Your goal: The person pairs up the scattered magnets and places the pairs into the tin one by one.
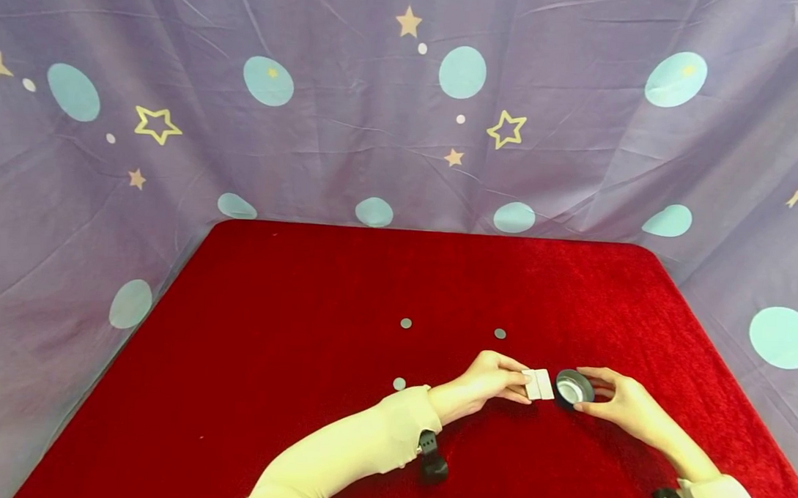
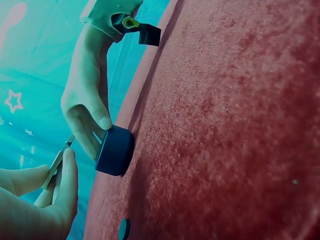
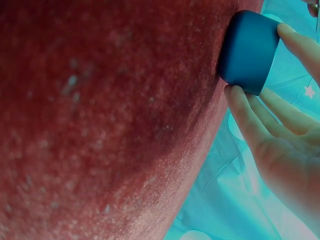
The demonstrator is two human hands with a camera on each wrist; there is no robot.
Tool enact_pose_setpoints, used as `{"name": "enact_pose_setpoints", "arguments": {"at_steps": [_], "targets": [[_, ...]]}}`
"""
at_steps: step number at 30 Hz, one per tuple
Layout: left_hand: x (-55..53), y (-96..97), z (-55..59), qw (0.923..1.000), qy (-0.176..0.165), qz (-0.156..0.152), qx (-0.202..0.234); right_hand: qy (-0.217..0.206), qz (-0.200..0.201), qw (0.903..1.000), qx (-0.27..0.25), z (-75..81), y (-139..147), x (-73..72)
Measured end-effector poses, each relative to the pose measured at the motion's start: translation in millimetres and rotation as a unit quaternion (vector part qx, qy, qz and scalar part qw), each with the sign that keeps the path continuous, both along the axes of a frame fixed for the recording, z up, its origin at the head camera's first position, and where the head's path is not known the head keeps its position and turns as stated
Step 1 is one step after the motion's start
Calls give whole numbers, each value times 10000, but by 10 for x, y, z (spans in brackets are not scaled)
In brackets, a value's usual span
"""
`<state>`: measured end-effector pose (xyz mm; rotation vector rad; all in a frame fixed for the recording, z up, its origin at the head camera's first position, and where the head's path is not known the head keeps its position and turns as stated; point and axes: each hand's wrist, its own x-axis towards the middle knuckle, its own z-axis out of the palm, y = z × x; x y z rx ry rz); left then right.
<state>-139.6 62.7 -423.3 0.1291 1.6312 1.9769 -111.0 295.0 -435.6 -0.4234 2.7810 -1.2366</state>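
The left hand (image 1: 485,380) pinches a flat, white, rectangular piece (image 1: 541,384) just beside the dark, round, open-topped cup (image 1: 574,390) gripped by the right hand (image 1: 633,412). A loose pinch could drop the piece; a sideways nudge could tip the cup.

On the right of the worktop (image 1: 318,297), the container (image 1: 583,384) sits between the right hand (image 1: 624,405) and the piece (image 1: 538,384) in the left hand (image 1: 490,378). One disc (image 1: 499,333) lies behind the left hand, two others (image 1: 399,384) to its left.
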Motion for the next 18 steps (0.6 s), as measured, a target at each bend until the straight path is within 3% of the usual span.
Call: {"name": "enact_pose_setpoints", "arguments": {"at_steps": [18], "targets": [[-113,265,-104,9995,-250,186,13,45,79,10000,15,-30,26,-30]]}}
